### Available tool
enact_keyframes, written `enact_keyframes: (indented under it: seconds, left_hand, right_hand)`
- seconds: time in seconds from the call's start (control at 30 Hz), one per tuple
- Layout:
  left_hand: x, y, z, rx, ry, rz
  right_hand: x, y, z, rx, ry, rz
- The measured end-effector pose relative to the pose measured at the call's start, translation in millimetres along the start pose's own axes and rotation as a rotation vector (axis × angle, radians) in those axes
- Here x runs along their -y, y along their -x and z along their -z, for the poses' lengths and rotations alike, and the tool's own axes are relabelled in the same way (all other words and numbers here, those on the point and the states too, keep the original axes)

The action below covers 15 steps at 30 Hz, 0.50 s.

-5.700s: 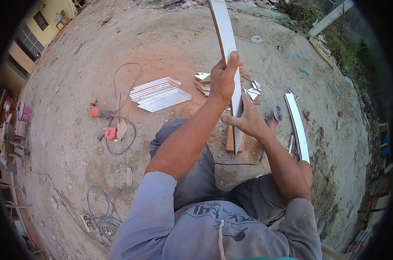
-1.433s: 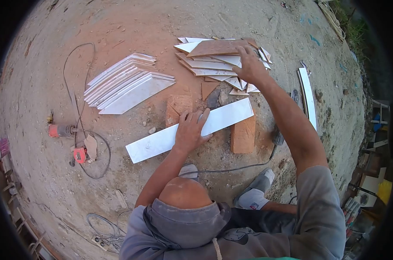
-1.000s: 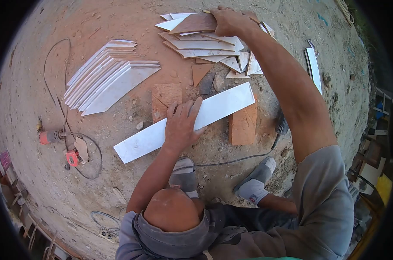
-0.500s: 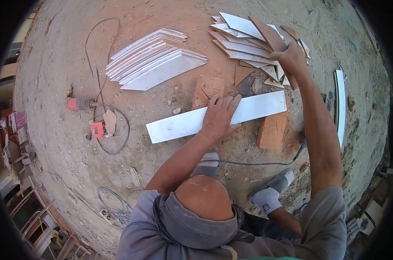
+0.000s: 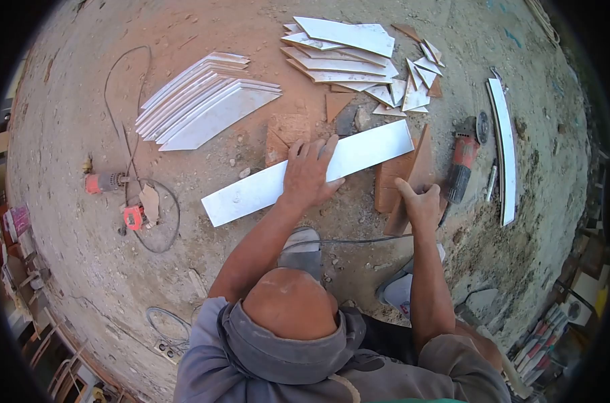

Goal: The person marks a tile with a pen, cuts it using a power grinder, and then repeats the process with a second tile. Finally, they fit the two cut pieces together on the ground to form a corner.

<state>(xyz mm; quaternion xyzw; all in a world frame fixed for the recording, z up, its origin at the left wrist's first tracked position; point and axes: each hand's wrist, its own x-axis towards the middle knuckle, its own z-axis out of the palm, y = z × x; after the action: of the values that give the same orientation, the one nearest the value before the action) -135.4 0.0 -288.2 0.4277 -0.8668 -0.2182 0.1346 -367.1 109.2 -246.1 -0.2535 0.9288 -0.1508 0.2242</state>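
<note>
My left hand (image 5: 309, 176) rests over the middle of a long white tile strip (image 5: 372, 149), fingers at its far edge and thumb along the near one. The strip lies across two reddish bricks; the left brick (image 5: 288, 131) and the right brick (image 5: 387, 183) both show in part. In my right hand (image 5: 422, 205) is a tile piece (image 5: 420, 161), held on edge with its brown back showing, beside the strip's right end. An angle grinder (image 5: 463, 161) with a disc lies on the ground just right of that hand.
Stacked cut white tiles (image 5: 214, 114) lie far left, a looser pile (image 5: 345, 50) far right with triangular offcuts (image 5: 416, 80). A corded red power tool (image 5: 105, 183) and a red tape measure (image 5: 134, 216) lie left. A long thin strip (image 5: 503, 154) lies right. A cable (image 5: 358, 240) crosses near the feet.
My right hand has brought the brown-backed tile piece from the far pile back toward me, beside the white strip. The grinder has come into full view. My left hand stays on the strip.
</note>
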Motion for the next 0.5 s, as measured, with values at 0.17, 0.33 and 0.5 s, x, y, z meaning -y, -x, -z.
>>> enact_keyframes:
  seconds: [0.17,0.33,0.5]
  left_hand:
    - [-0.5,-4.0,-1.4,0.017,-0.042,0.017]
    - [-0.6,-4.6,0.9,0.030,-0.003,0.022]
    - [-0.4,-2.1,-1.1,0.020,-0.001,-0.003]
  right_hand:
    - [-6.4,15.4,-10.8,-0.026,0.058,0.011]
    - [-7.5,10.7,-8.3,0.004,0.069,-0.011]
    - [6.1,19.4,-4.3,0.068,-0.065,-0.126]
